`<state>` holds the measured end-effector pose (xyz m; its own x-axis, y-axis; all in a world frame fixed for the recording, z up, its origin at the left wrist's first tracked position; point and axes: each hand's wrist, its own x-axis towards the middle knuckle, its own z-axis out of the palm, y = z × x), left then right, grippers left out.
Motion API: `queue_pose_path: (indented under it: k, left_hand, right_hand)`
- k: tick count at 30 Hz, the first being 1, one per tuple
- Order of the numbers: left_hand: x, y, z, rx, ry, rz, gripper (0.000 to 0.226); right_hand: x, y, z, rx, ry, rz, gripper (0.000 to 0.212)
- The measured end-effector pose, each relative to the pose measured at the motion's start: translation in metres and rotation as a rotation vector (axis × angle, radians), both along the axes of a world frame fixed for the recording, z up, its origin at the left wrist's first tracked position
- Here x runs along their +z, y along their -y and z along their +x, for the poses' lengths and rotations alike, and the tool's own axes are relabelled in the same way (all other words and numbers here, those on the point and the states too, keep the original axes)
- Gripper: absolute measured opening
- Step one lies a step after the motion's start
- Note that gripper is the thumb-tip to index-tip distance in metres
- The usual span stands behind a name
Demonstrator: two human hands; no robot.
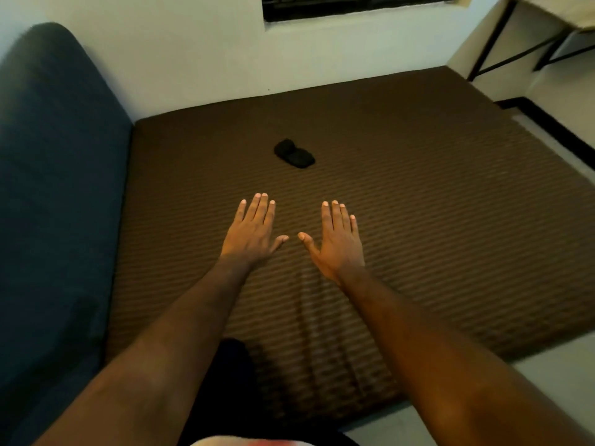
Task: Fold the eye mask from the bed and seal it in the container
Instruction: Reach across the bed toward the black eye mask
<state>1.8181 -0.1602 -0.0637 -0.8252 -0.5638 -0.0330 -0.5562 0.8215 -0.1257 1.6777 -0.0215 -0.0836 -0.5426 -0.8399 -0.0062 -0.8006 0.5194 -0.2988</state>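
Task status: not begun, as far as can be judged. The eye mask (294, 153) lies on the brown ribbed cover of the bed (450, 204), near the middle and toward the far wall. It is a dark, bunched lump, and whether it is folded cannot be told. No container is in view, so the folding, placing and sealing all appear outstanding.

Left to right:

- Dark blue padded panel (54, 188) runs along the left edge of the bed. Nothing rests on it.
- Left hand (252, 231): extended forward, palm down, fingers straight and close together, thumb angled inward. It holds nothing. Whether it touches the cover or hangs above it cannot be told.
- Right hand (336, 241): same posture, flat and empty, thumb pointing toward the left thumb. The two thumb tips are near each other but apart.
- Both hands sit well short of the eye mask, which lies beyond them, roughly in line with the gap between them.
- Black table legs (502, 40) stand at the far right corner.
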Motion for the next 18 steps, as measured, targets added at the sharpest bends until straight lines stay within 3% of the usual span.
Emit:
queue_pose_path:
  k: [8,18]
  left_hand:
    - [-0.055,0.084,-0.052,-0.042,0.028,0.087,0.083]
    - [-0.151,0.218,-0.119,-0.133,0.056,0.1,0.085]
  right_hand:
    - [-0.019,0.058,-0.039,-0.081,-0.069,0.0,0.09]
    - [-0.112,0.204,-0.087,-0.122,-0.007,0.052,0.089]
